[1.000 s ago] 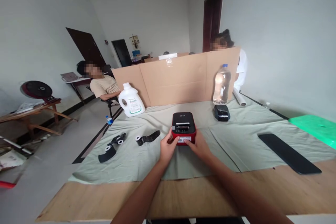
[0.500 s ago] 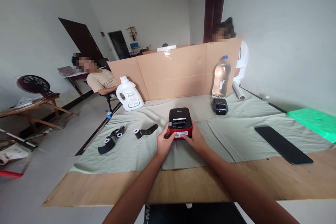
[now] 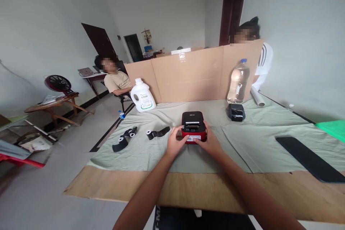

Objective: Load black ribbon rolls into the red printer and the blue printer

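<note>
A small black-and-red label printer (image 3: 193,119) sits on the green cloth in front of me, with a white label on its near side and a slot on top. My left hand (image 3: 176,140) is closed on its left side, thumb on the front by the label. From the right, my right hand (image 3: 210,141) grips the other side, its thumb also on the front edge. Left of the printer lies a partly unwound roll of black paper (image 3: 159,133). Farther left are more black rolls (image 3: 124,140) with white cores.
A white detergent jug (image 3: 143,97), a large clear bottle (image 3: 238,84) and a small black device (image 3: 236,112) stand before a cardboard screen (image 3: 188,75). A flat dark slab (image 3: 309,160) lies right. Two people sit beyond: one left (image 3: 117,82), one right (image 3: 265,61).
My view has swung a little left, so everything sits farther right in the picture. Both hands stay on the printer, the fingers slightly shifted.
</note>
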